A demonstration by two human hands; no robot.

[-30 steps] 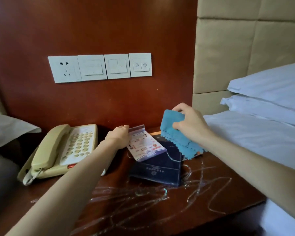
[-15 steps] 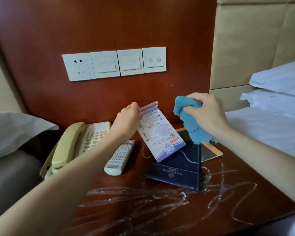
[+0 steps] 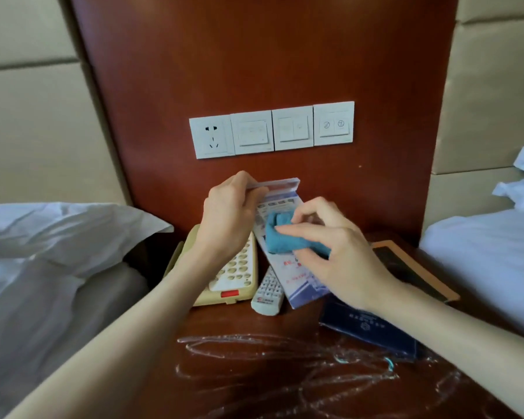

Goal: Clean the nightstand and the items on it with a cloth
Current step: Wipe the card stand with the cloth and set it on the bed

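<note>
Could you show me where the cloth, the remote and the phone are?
cloth (image 3: 280, 244): head view, on its bunched blue surface.
remote (image 3: 268, 293): head view, on its button pad.
phone (image 3: 235, 272): head view, on its keypad.

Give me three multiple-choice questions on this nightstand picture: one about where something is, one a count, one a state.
1. Where does the remote lie? A. beside the phone B. in a drawer C. on the floor
2. How many white wall plates form the row? A. two B. four C. six
3. What is the right hand doing? A. hanging empty B. holding the blue cloth against the card C. pointing at the wall
Answers: 1 A, it lies right of the phone's keypad. 2 B, one socket, three switch plates. 3 B, the left hand holds the card up.
</note>
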